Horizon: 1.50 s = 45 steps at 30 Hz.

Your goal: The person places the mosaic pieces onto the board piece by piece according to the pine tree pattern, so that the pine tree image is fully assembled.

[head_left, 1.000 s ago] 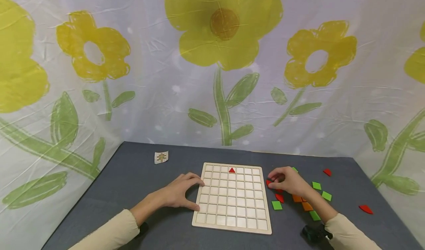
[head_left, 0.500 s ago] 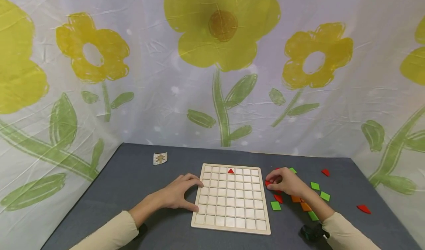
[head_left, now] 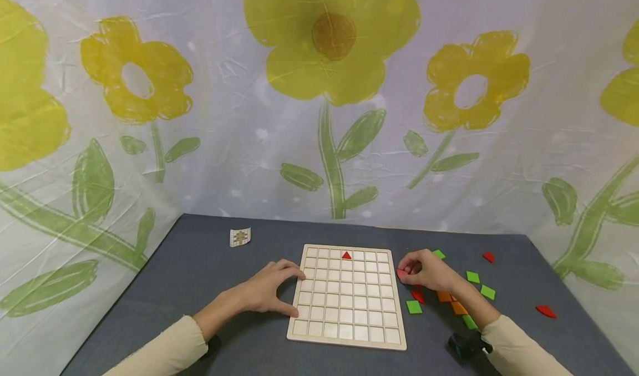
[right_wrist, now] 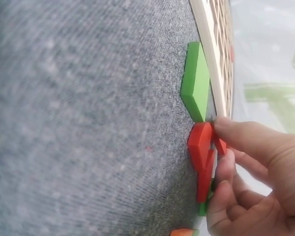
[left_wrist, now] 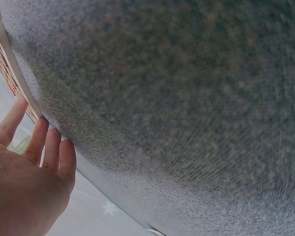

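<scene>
A wooden grid board (head_left: 349, 346) lies on the dark table, a red triangle (head_left: 346, 255) in its far row. Along the board's left edge rests my left hand (head_left: 267, 290), its thumb and fingers spread apart; the left wrist view shows the fingertips (left_wrist: 41, 123) right at the rim. Right of the board, my right hand (head_left: 430, 270) pinches a red piece (head_left: 401, 274) between thumb and fingers. In the right wrist view that red piece (right_wrist: 219, 144) is partly covered by the fingers, and another red piece (right_wrist: 200, 142) lies just beside it.
Near the board's right edge lies a green tile (head_left: 414, 307). Orange tiles (head_left: 458, 308) and more green tiles (head_left: 487, 292) are scattered under and past the right forearm. Farther right is a red piece (head_left: 546, 311). A small patterned card (head_left: 240, 237) sits at the back left.
Both hands stay almost where they were. The red piece at my right fingertips has shifted slightly and looks lighter now. The head view has moved a little.
</scene>
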Available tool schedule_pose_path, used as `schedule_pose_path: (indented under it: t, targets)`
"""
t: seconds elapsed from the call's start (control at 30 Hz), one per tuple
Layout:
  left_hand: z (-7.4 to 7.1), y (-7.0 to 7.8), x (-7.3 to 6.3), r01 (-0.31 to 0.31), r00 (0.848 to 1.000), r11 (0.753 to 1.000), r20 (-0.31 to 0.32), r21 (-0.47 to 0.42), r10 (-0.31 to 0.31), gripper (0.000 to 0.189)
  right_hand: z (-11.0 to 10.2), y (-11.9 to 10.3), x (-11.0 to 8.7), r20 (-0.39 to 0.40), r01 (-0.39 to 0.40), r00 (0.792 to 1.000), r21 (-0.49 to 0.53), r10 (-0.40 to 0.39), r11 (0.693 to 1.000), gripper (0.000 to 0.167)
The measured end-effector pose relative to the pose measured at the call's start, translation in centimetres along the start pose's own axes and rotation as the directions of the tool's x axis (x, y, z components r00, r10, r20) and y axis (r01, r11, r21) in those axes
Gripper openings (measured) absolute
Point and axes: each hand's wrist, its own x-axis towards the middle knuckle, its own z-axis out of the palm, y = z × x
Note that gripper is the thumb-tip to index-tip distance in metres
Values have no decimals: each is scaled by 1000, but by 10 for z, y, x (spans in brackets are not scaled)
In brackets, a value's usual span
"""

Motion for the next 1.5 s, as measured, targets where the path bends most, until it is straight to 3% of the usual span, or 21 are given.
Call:
schedule_pose_path:
  t: [0.3,0.7,0.97,1.2,1.5]
  targets:
    - [0,0,1,0,1000,1000,-5,5,0,72,-1,-1,1,1,12,1000,-20,-12,1000,15]
    - [0,1,0,-8,1000,1000,2,7,8,71,-2,4,-6,-45,68,997,79,-64,995,10]
    - [0,3,0,-10,1000,1000,-3,20,10,71,-8,0,-11,-87,49,995,42,-46,998,21]
    - [-1,5,0,-10,1000,1000,-4,20,11,71,-10,-3,-12,-103,10,995,122,2,992,22]
    - [-1,3,0,-14,1000,1000,-4,17,14,72,-8,-10,-10,-87,29,996,177,-14,984,22]
